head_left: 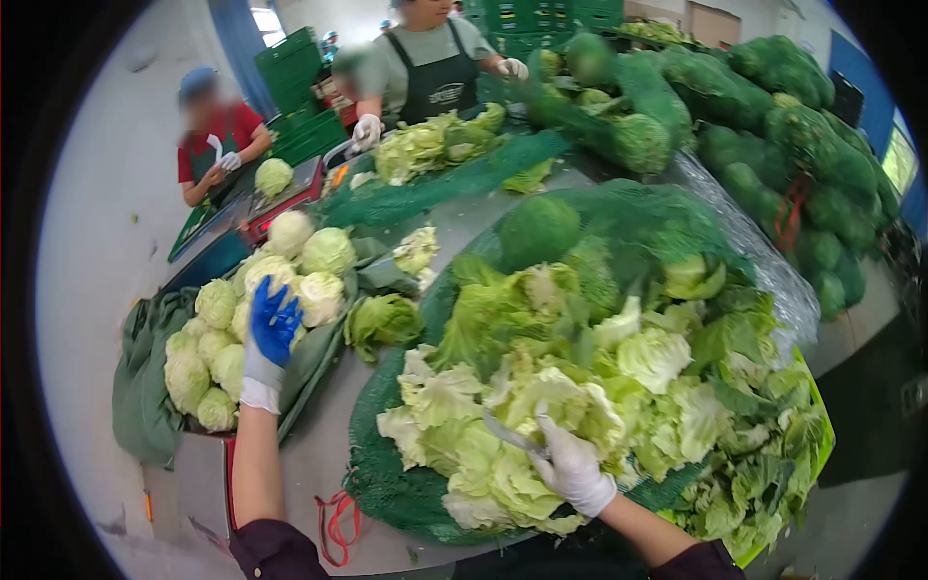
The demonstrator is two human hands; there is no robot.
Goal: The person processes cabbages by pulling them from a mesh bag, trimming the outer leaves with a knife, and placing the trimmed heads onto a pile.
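head view: cabbages (215, 303) look round, pale green.

Single head cam, worn by the person. Looks forward and down, wide fisheye, black rim. Table (319, 454) and both forearms close, co-workers' side farther off. One view, no overlap.

Floor: smooth pale-grey floor (106, 242)
Left window: small bright window (267, 23) beside a blue vertical panel (233, 48)
Storage: stacked green plastic crates (291, 70)
Table: grey flat-topped table (309, 464)
Right window: daylit window (899, 164)
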